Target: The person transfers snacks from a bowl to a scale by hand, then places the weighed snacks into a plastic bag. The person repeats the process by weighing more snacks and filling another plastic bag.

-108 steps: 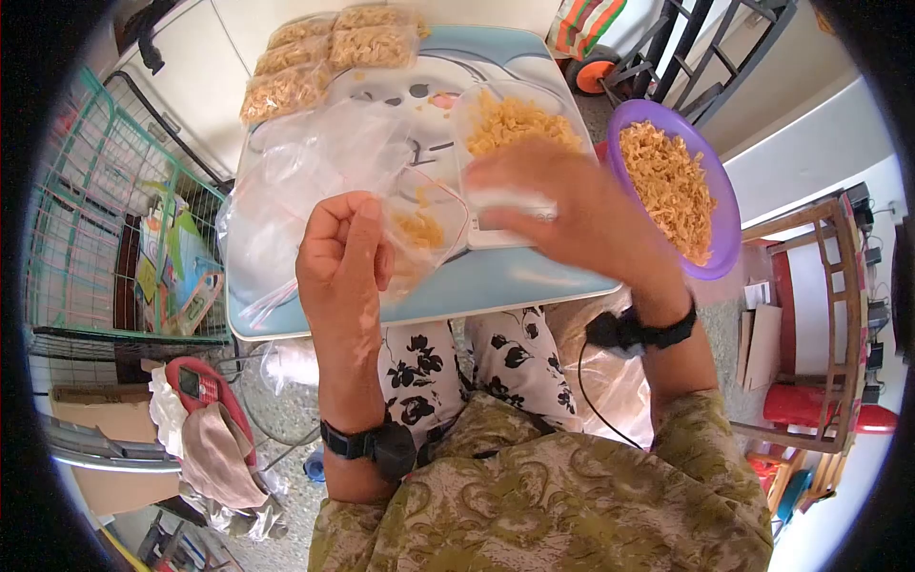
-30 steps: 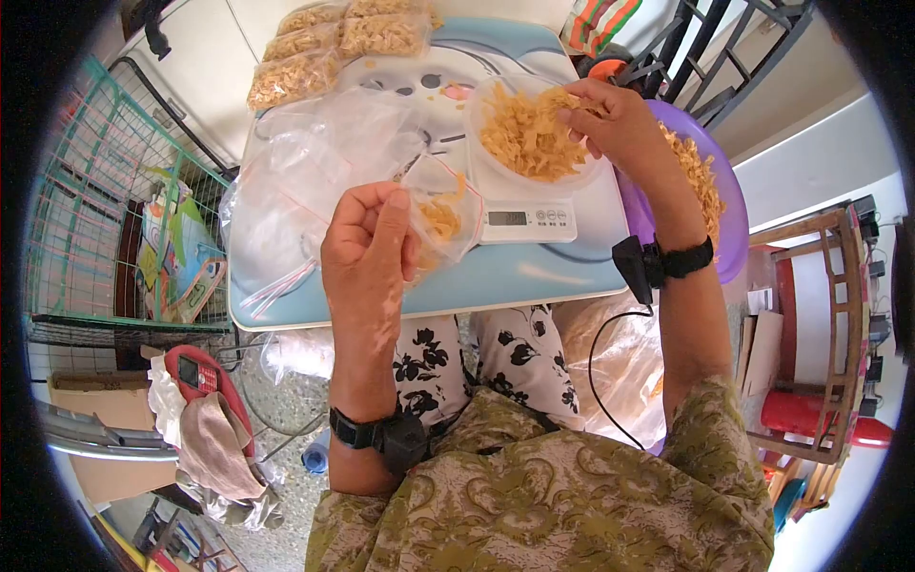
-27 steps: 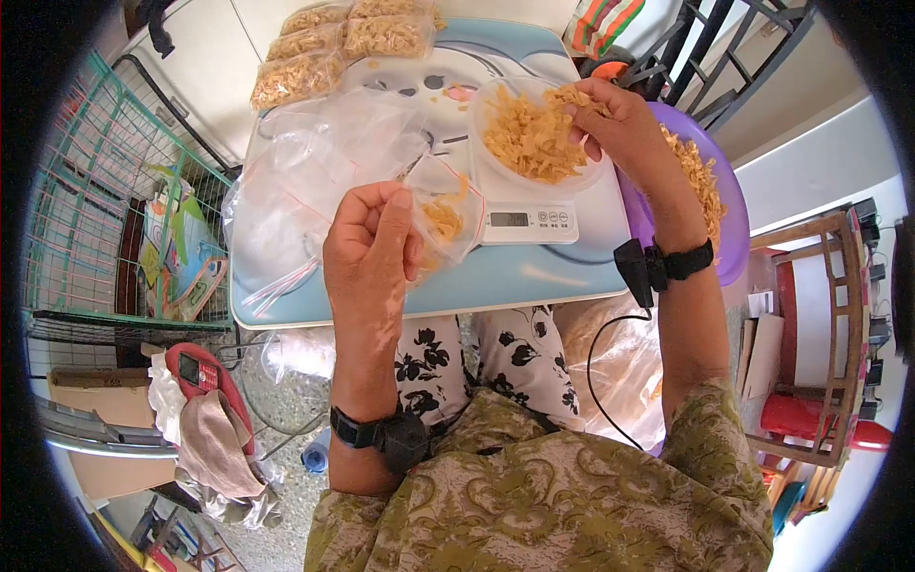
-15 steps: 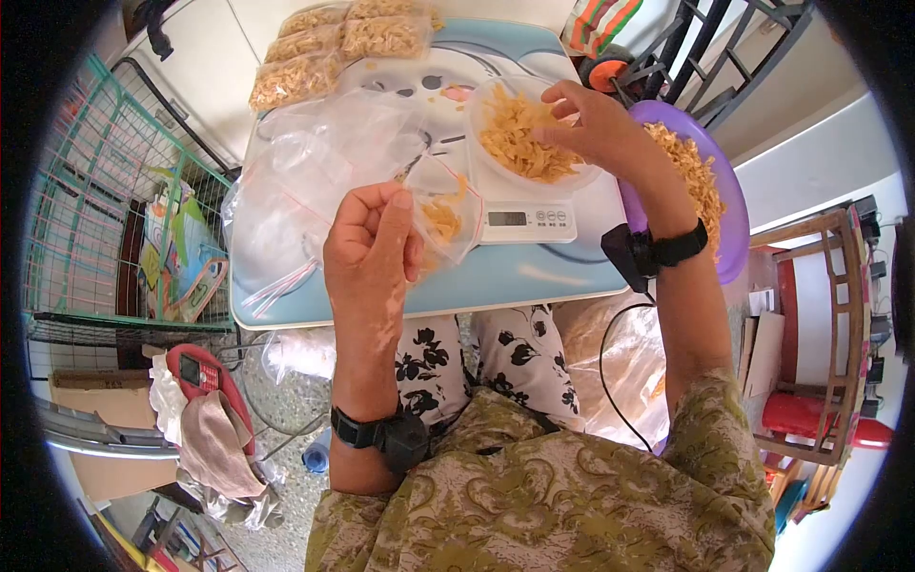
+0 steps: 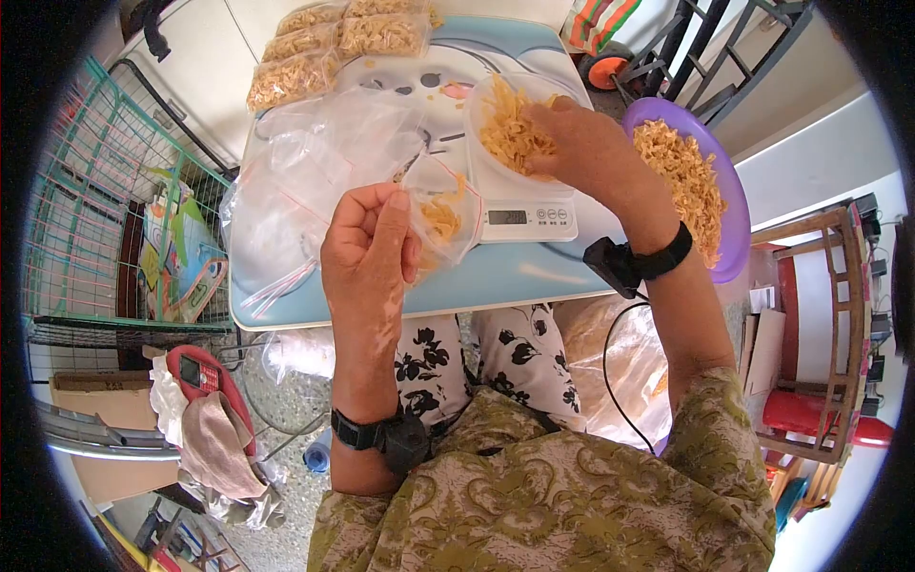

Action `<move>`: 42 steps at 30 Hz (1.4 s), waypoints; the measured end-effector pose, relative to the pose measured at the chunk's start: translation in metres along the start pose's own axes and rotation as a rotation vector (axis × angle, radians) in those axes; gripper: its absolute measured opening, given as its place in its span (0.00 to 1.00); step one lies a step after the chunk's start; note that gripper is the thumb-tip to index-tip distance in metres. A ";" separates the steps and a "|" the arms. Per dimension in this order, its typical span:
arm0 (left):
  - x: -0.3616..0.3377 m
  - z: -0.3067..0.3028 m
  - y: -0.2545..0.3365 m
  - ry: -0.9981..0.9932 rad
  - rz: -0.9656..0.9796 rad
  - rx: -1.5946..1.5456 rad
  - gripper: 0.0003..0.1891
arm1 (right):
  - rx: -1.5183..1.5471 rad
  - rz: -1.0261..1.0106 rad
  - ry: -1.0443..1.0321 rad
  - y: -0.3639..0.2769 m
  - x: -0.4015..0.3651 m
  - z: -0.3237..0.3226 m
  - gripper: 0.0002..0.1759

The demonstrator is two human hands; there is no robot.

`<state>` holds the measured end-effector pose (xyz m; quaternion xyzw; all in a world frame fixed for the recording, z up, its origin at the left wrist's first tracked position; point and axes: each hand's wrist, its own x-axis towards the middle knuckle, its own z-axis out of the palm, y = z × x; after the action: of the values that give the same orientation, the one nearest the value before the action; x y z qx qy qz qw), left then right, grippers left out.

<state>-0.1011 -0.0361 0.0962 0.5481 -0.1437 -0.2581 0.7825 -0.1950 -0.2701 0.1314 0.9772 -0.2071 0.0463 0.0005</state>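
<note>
Loose clear bags (image 5: 305, 157) lie beside our left hand (image 5: 365, 253); sideways drift could snag them. Left thumb and fingers pinch open bag (image 5: 443, 224), yellow pieces inside; one-sided grip could let mouth sag, spilling them. Tub (image 5: 475, 143) sits on scale (image 5: 529, 229): pressing down could skew reading, nudging rim could shift tub. Our right hand (image 5: 596, 157) reaches into tub, fingers curled at pieces; cannot tell if any pinched. Purple basin (image 5: 732, 224) near our right forearm, could get bumped.
</note>
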 end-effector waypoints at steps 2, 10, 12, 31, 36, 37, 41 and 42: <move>0.000 -0.001 0.000 0.003 -0.003 0.002 0.10 | 0.007 -0.086 0.107 0.006 0.005 0.011 0.21; 0.001 -0.001 -0.001 0.006 -0.019 0.001 0.10 | 0.202 -0.200 0.315 0.025 0.007 0.006 0.12; 0.001 -0.001 -0.002 0.002 -0.015 -0.010 0.10 | 0.256 -0.181 0.339 0.028 0.005 0.000 0.11; 0.002 0.001 -0.002 0.015 -0.034 -0.025 0.07 | 1.798 0.248 0.309 0.031 0.003 -0.006 0.11; 0.003 -0.001 -0.003 0.004 -0.038 -0.033 0.08 | 1.934 0.264 0.315 0.031 0.003 -0.009 0.11; 0.003 -0.001 -0.004 -0.014 -0.033 -0.031 0.10 | 1.961 0.228 0.289 0.032 0.003 -0.008 0.11; 0.003 -0.001 -0.004 -0.010 -0.037 -0.034 0.09 | 2.005 0.209 0.275 0.032 0.003 -0.008 0.11; 0.003 -0.001 -0.004 -0.009 -0.035 -0.039 0.09 | 2.004 0.208 0.274 0.032 0.003 -0.008 0.11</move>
<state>-0.0994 -0.0381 0.0917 0.5339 -0.1325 -0.2772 0.7878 -0.2057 -0.3001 0.1394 0.4913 -0.1550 0.3099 -0.7991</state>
